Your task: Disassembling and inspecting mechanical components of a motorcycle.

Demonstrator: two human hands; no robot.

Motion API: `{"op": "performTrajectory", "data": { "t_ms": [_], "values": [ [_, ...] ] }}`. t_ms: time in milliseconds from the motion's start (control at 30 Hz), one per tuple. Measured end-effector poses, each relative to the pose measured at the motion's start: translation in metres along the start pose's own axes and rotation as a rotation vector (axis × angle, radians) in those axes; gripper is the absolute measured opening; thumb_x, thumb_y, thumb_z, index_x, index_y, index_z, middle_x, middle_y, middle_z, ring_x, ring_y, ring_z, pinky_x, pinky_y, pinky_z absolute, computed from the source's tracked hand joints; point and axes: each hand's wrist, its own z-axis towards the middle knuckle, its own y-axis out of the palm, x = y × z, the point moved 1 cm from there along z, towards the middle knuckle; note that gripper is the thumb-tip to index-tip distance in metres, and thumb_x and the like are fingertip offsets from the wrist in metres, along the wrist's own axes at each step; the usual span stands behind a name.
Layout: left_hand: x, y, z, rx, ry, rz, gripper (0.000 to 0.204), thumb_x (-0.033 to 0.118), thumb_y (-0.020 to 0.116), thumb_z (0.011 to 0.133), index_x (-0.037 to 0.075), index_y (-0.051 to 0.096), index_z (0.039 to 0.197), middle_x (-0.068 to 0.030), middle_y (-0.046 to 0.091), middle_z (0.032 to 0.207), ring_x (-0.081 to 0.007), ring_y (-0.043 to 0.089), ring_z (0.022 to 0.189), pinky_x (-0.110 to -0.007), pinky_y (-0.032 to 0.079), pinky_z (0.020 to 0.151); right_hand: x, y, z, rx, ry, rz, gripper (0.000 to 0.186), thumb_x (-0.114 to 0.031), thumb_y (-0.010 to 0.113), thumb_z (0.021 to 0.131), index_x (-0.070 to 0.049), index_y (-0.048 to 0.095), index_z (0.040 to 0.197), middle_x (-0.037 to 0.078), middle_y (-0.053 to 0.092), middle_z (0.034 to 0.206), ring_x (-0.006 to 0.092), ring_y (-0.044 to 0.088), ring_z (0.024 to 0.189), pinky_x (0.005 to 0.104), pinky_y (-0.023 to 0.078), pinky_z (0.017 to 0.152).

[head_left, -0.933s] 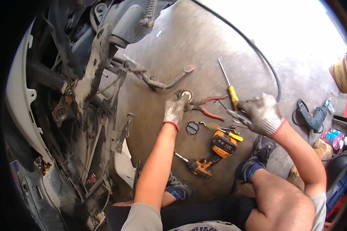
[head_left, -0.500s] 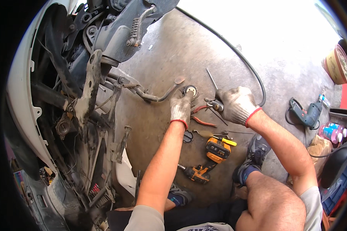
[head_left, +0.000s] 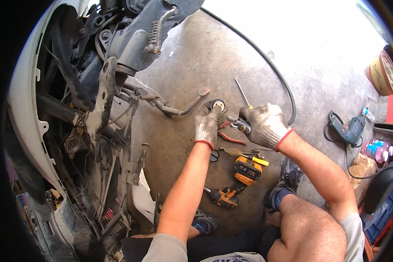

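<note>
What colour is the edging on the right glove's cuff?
Red: the cuff edging on the right hand shows clearly in the head view.

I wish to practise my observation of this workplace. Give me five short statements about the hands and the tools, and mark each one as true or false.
1. The left hand holds a small round part. True.
2. The right hand is bare. False: the right hand wears a pale glove with a red edge.
3. The right hand holds a grey metal tool. True.
4. The blue-green drill lies left of the orange-and-black cordless drill. False: the blue-green drill lies to the right of the cordless drill.
5. The cordless drill lies on the floor. True.
</note>
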Motion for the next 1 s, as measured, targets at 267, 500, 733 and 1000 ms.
{"op": "performTrajectory", "data": {
  "t_ms": [267, 500, 733, 1000],
  "values": [
    [0.016, -0.002, -0.005, -0.049, -0.097, -0.153, 0.028, 0.009, 0.057, 0.099, -0.001, 0.057, 0.125, -0.0135, 0.067, 0.111, -0.0278, 0.071, 0.1, -0.034, 0.059, 0.065, -0.005, 0.002, 0.0, 0.017, -0.046, -0.013, 0.028, -0.037, 0.06, 0.092, -0.011, 0.068, 0.098, 0.018, 0.072, 0.085, 0.0344, 0.072, 0.084, 0.045, 0.057, 0.074],
    [0.002, -0.037, 0.002, -0.126, -0.133, -0.436, 0.026, 0.014, 0.055, 0.099, -0.002, 0.062, 0.119, -0.0169, 0.067, 0.118, -0.0351, 0.063, 0.118, -0.044, 0.054, 0.094, -0.009, 0.012, -0.004, 0.043, -0.06, 0.012, 0.024, -0.033, 0.063, 0.089, -0.013, 0.069, 0.1, 0.017, 0.072, 0.084, 0.0354, 0.072, 0.084, 0.0454, 0.057, 0.074],
    [-0.01, -0.041, -0.02, -0.495, -0.198, -1.147, 0.039, 0.029, 0.044, 0.097, 0.002, 0.072, 0.092, -0.0219, 0.062, 0.132, -0.0396, 0.049, 0.133, -0.056, 0.032, 0.116, -0.015, 0.017, -0.015, -0.046, -0.137, 0.002, 0.022, -0.019, 0.062, 0.085, -0.013, 0.067, 0.106, 0.013, 0.071, 0.087, 0.0299, 0.071, 0.09, 0.0415, 0.056, 0.076],
    [-0.025, -0.035, -0.034, -0.514, -0.164, -1.271, 0.038, 0.037, 0.042, 0.095, 0.008, 0.063, 0.082, -0.0171, 0.061, 0.128, -0.0354, 0.046, 0.134, -0.052, 0.026, 0.119, -0.031, 0.017, -0.021, -0.017, -0.238, -0.066, 0.026, -0.014, 0.063, 0.077, -0.013, 0.069, 0.102, 0.012, 0.072, 0.087, 0.0263, 0.072, 0.087, 0.0411, 0.056, 0.075]
  ]
}}
